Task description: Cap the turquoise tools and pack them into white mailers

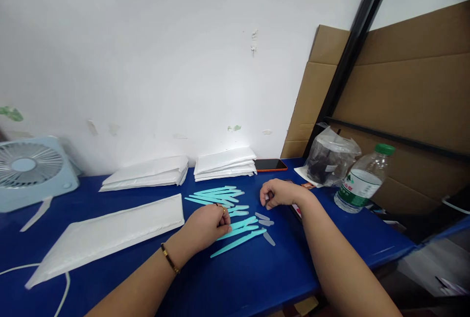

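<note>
Several slim turquoise plastic tools (238, 242) lie in a loose row on the blue table, some overlapping. My left hand (213, 223) rests over the middle of them, its fingers curled down; whether one is pinched there is hidden. To the right of the row my right hand (272, 194) hangs bent at the wrist with curled fingers, a small pale thing partly showing at its fingertips, too small to name. Small translucent covers (269, 238) lie beside the right ends of the turquoise tools.
White padded envelopes (225, 164) are stacked along the wall, and a single one (113, 233) lies at left. A fan (35, 170) stands far left. A phone (270, 164), a bagged container (328, 158) and a water bottle (362, 180) are at right.
</note>
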A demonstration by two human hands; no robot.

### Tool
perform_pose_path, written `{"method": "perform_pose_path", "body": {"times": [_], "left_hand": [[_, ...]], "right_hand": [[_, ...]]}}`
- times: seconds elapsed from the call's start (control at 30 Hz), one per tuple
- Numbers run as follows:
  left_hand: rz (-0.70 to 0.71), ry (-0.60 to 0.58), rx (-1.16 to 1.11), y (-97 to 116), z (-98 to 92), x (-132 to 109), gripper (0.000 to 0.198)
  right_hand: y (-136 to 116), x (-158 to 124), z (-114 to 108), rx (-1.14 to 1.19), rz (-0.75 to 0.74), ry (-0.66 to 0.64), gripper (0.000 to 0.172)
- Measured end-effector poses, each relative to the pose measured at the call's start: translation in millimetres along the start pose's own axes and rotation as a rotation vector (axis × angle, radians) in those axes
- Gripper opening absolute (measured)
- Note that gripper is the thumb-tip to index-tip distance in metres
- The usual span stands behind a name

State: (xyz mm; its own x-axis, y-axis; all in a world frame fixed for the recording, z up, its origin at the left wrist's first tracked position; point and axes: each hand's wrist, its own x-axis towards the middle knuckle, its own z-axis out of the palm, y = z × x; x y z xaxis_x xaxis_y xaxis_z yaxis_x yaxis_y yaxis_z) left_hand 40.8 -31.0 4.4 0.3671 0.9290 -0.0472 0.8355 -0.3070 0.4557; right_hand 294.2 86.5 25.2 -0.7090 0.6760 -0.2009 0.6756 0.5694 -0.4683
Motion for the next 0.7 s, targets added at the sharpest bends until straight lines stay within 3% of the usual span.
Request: {"method": "perform_pose_path", "body": {"times": [0.13,0.27,0.5,0.7], "left_hand": [[-0.029,0.076,0.087,-3.8,-1.9,1.8,0.015],[-0.009,0.135,0.250,-6.2,-6.6,3.2,0.014],[0.007,0.176,0.446,-5.7,-12.4,6.2,0.019],[0.009,0.192,0.369,-12.6,-10.0,8.7,0.018]], "right_hand": [[11.3,17.0,9.5,0.041,0.064,0.185,0.013],[12.8,25.0,13.4,-0.073,-0.063,0.348,0.008],[5.2,27.7,16.7,-0.201,-0.073,0.339,0.010],[-2.3,26.1,17.5,-0.350,-0.002,0.359,0.022]]}}
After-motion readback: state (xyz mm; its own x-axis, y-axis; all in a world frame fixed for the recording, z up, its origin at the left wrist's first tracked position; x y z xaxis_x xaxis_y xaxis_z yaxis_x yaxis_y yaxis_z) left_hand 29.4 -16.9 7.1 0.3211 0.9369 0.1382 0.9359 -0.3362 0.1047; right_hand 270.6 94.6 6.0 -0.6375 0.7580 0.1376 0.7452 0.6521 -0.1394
